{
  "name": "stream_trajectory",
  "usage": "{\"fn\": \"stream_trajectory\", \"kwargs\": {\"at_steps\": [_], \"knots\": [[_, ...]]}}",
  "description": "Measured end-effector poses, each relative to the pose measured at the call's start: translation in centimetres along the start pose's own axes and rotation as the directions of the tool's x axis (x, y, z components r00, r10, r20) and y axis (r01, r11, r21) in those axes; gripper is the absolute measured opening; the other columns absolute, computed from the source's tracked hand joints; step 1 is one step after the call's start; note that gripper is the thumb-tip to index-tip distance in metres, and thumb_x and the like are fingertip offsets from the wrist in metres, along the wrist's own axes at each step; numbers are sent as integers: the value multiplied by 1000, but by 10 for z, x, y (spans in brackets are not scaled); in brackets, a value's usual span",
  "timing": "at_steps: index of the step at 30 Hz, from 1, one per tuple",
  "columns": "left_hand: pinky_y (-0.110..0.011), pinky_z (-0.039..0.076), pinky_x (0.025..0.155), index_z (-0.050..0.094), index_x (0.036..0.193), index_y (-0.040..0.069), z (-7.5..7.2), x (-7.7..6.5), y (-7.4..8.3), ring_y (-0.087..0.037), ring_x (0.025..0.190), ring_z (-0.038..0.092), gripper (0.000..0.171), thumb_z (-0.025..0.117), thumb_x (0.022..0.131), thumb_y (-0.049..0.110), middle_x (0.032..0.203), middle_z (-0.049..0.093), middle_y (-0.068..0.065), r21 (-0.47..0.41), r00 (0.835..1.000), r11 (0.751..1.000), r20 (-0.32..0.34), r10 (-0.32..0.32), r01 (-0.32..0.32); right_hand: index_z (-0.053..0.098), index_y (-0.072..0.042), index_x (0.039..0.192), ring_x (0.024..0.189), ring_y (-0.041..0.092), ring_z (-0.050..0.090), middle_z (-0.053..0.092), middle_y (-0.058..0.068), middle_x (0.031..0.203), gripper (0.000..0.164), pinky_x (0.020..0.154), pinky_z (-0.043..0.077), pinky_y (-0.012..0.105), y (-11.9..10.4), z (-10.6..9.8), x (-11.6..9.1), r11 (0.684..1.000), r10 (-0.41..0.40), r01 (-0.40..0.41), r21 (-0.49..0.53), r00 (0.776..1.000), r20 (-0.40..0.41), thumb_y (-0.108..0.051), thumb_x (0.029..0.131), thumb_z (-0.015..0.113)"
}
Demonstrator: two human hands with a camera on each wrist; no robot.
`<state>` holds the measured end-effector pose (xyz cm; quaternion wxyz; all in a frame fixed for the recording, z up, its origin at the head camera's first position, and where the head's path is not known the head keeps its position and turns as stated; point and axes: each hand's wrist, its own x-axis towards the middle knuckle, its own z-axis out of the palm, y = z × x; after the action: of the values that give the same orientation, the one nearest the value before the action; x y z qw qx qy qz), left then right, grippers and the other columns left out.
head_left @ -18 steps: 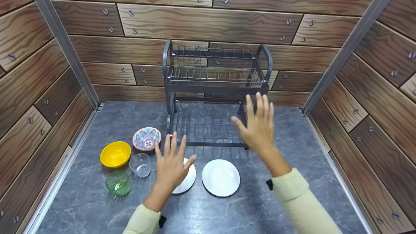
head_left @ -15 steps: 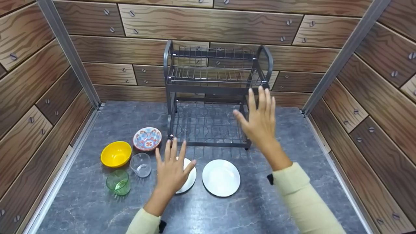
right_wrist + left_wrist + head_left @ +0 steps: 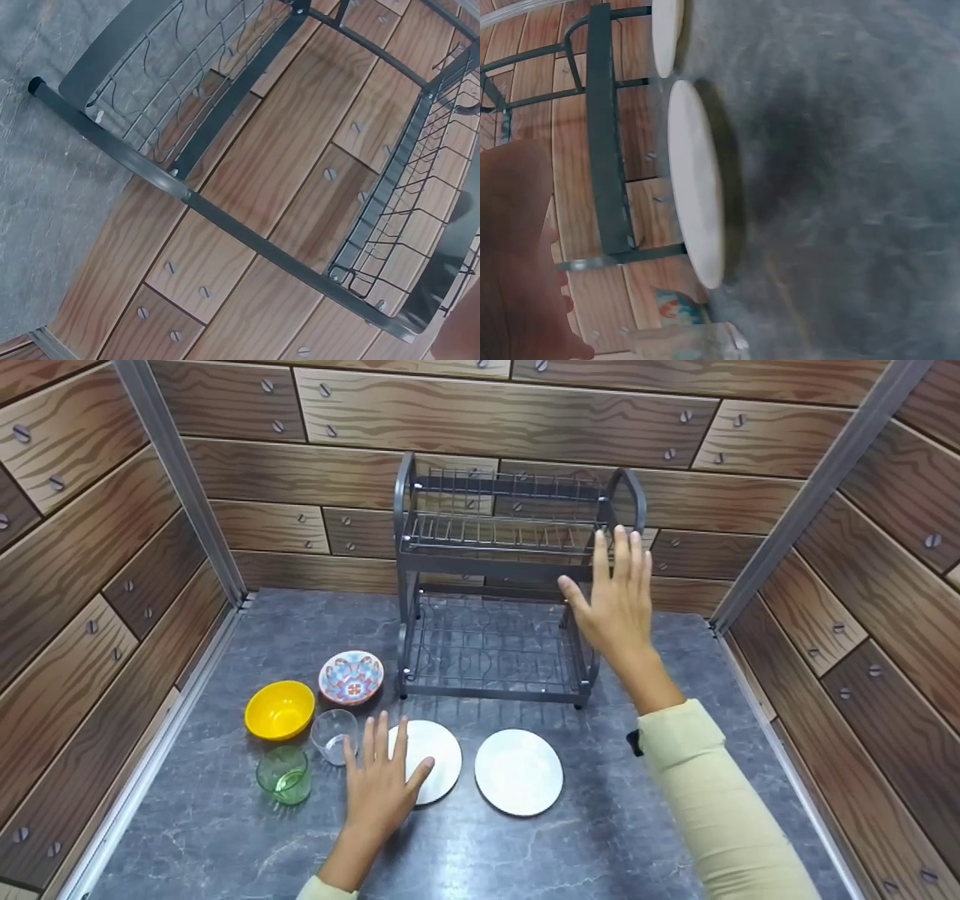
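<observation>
My left hand (image 3: 379, 791), fingers straight and spread, is above the left white plate (image 3: 436, 765) and covers its left part in the head view. The left wrist view shows this hand (image 3: 514, 255) apart from the plate (image 3: 696, 184), with nothing in its grasp. My right hand (image 3: 616, 604) is raised with straight fingers and thumb apart, overlapping the right side of a dark two-tier dish rack (image 3: 495, 564). Only a bit of that hand (image 3: 459, 330) shows in the right wrist view, near the rack's upper tier. A second white plate (image 3: 518, 772) lies right of the first.
Left of the plates stand a yellow bowl (image 3: 280, 710), a patterned bowl (image 3: 351, 678), a clear glass (image 3: 334, 735) and a green glass (image 3: 283, 775). Wood-patterned walls (image 3: 510, 412) enclose the grey marbled surface (image 3: 247, 847) at the back and both sides.
The left hand has moved down and slightly left, uncovering more of the left plate. The right hand has moved up toward the rack's upper tier. The head view has shifted slightly.
</observation>
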<state>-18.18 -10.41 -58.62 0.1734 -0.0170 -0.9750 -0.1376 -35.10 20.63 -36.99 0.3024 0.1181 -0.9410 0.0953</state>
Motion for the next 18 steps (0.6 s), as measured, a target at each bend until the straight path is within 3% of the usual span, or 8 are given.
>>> {"fn": "stream_trajectory", "kwargs": {"at_steps": [5,10,18], "knots": [[-63,9,112,31,151,16,7,-11,-5,-34,144,16,76,37,93,65,156,22,-16,-20,999,999,40,-29,30,8,-13,155,147,29,-6,1,13,160,82,118,-6,44,2,3,6,1000,-4,4,7,1000,11,-65,94,28],[-61,18,111,35,148,11,15,-18,-10,-38,141,22,75,45,92,60,153,26,-20,-70,997,995,22,-71,72,11,-11,154,147,30,-4,5,14,159,80,119,-5,41,3,6,8,999,-18,19,40,1000,-5,-62,95,30],[-59,22,110,38,145,4,25,-26,-17,-41,137,26,75,51,91,55,149,29,-26,-134,991,982,34,-131,134,13,-4,153,147,28,-6,6,13,160,80,119,-6,39,4,12,10,998,-39,42,56,998,-51,-58,96,33]]}}
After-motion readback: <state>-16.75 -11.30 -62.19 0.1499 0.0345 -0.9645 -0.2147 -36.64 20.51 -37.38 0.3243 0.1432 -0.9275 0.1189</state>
